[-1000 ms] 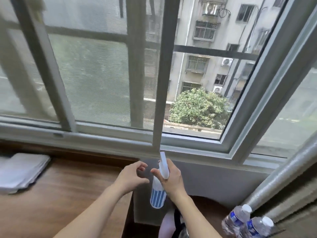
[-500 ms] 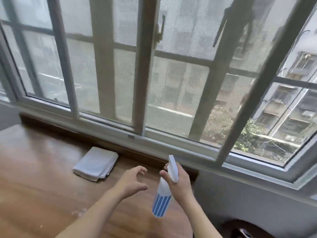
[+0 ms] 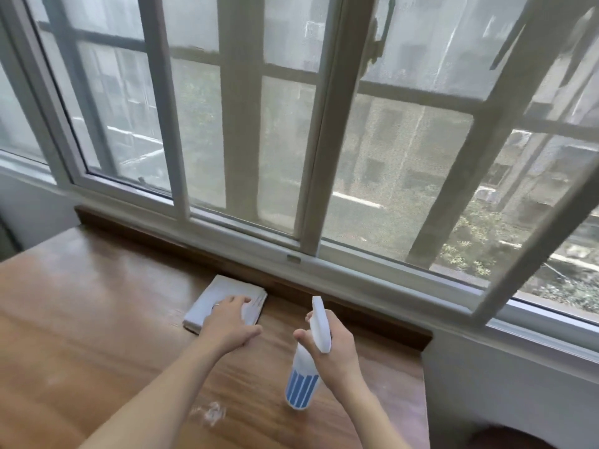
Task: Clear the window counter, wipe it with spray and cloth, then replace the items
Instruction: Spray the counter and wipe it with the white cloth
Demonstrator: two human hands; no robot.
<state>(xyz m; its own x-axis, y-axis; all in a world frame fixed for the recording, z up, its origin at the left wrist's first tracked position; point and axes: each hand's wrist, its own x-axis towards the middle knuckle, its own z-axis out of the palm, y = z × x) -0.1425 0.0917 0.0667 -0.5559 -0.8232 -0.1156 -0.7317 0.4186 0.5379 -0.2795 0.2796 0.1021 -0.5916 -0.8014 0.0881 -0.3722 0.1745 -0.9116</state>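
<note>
Head view: wooden counter (image 3: 97, 319) runs beneath a white-framed sliding window (image 3: 311, 157), with a dark wooden lip along its far edge against the sill. Folded white cloth (image 3: 214, 296) lies flat on the counter at the far side, just beside that lip, left of centre. Left hand (image 3: 228, 322) rests palm-down on the near right part of the cloth, fingers extended and relaxed across the fabric, thumb pointing right over the bare wood; no pinch or curl is evident. Right hand (image 3: 337, 350) grasps the neck of a white spray bottle (image 3: 306, 367) with blue vertical stripes on its lower body; fingers are curled round it, and the nozzle head projects upward and away toward the window. Bottle is held tilted above the counter, to the right of the cloth and apart from it. Pale whitish smear (image 3: 209, 413) marks the wood near the left forearm. Buildings and foliage appear outside, blurred behind the screen mesh.
</note>
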